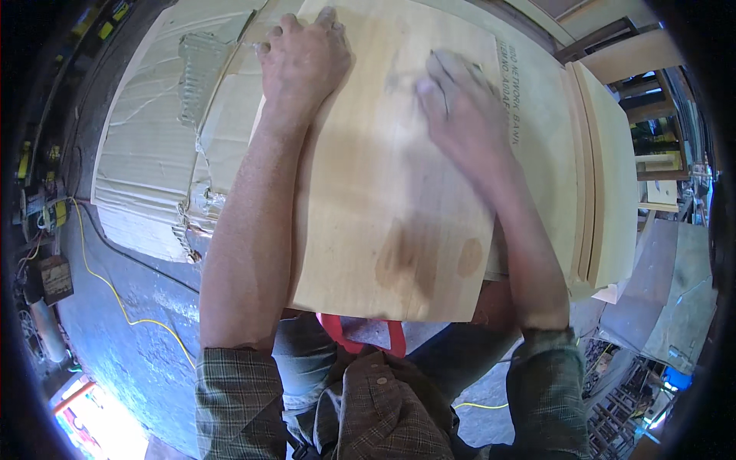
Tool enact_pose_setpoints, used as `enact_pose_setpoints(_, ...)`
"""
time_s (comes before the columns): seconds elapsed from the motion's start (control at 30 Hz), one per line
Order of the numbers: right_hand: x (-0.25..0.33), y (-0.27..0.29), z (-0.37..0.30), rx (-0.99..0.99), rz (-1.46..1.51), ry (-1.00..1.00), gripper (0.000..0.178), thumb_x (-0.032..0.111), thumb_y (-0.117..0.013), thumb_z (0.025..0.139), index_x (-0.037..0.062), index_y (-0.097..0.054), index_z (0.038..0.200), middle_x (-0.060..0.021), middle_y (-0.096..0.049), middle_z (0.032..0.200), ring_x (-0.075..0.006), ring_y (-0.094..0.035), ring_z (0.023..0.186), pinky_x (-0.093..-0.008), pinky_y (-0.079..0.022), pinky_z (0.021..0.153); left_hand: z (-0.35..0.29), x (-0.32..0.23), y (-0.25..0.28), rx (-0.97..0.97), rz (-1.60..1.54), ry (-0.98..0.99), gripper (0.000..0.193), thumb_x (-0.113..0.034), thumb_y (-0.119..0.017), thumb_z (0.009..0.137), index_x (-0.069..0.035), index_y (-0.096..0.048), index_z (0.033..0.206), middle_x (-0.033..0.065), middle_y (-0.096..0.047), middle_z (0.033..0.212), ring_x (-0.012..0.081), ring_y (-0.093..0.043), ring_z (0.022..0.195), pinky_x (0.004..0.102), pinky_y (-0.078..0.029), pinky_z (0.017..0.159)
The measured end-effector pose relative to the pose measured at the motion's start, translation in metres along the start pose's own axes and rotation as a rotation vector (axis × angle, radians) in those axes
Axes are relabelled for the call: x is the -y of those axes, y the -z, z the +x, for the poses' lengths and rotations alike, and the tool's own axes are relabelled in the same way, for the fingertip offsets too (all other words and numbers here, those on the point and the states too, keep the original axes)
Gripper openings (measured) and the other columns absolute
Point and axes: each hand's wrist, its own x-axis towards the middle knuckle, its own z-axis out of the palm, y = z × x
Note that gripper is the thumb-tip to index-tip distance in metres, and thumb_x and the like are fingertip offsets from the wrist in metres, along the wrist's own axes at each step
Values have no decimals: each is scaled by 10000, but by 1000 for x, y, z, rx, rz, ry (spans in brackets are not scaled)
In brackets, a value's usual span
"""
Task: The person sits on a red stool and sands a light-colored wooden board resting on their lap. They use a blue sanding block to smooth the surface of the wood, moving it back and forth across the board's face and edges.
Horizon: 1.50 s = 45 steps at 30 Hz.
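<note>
A pale, flat wooden board (368, 230) lies in front of me, with its near end toward my lap and two brown oval stains near that end. My left hand (305, 61) rests at the board's far left edge, palm down, fingers apart and bent at the tips. On the board's far right part, my right hand (468, 107) presses down, smeared by motion, its fingers together. A thin dark edge shows beside those fingers; what lies under them is hidden.
Torn cardboard (146, 138) spreads under the board's left side. More pale boards (606, 176) stand at the right. A yellow cord (115, 291) runs over the floor at left, and a red frame-like piece (395, 337) shows below the board's near edge.
</note>
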Motion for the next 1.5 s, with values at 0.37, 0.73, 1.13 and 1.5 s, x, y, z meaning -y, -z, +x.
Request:
enact_pose_setpoints(0.37,-14,-9,13,-18,15,8,298,260,-518,922,27,-646,1057,-127,-598,1218,-312,-556,1127,-490,-425,941,2,-1,1,-18,-11,-9,468,-428,-414,954,-274,-524,1382,228,-549,1253,402,-528,1193,510,-407,1021)
enact_pose_setpoints(0.73,-26,-7,22,130,24,-164,400,244,-479,937,82,-566,1292,-150,-510,1376,-344,-449,1293,-455,-348,1077,6,0,-4,-30,27,-18,474,-434,-402,954,-257,-531,1375,231,-544,1274,407,-512,1222,527,-362,1062)
enact_pose_setpoints(1.13,-32,4,11,98,-77,-299,418,286,-440,980,80,-555,1325,-125,-488,1425,-333,-409,1355,-534,-282,1115,3,-1,-2,11,-54,-38,436,-397,-373,984,-218,-508,1358,240,-527,1271,410,-499,1229,576,-320,1061)
enact_pose_setpoints(1.5,8,21,-20,170,-15,-95,408,297,-406,985,135,-553,1330,-91,-502,1414,-344,-455,1308,-526,-312,1090,1,2,4,6,-56,-14,419,-364,-381,984,-224,-508,1358,229,-524,1273,404,-503,1227,560,-338,1050)
